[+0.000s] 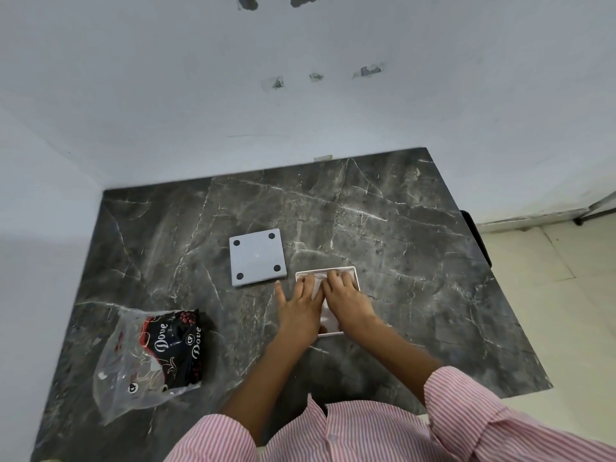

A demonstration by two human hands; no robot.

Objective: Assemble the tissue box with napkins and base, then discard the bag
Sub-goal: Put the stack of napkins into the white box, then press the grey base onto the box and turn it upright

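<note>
My left hand [300,300] and right hand [346,296] lie flat, fingers spread, gripping nothing — pushing napkins [316,285] into the box [353,271] mid-table [433,295]. I should press evenly. The base [257,258] waits just beside; the bag [150,358] sits by the left edge.

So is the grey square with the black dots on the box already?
No, the grey base lies on the table beside the box, apart from it.

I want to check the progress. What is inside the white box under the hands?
White napkins show inside the white box, pressed by the left hand and right hand. The hands cover most of the inside.
</note>
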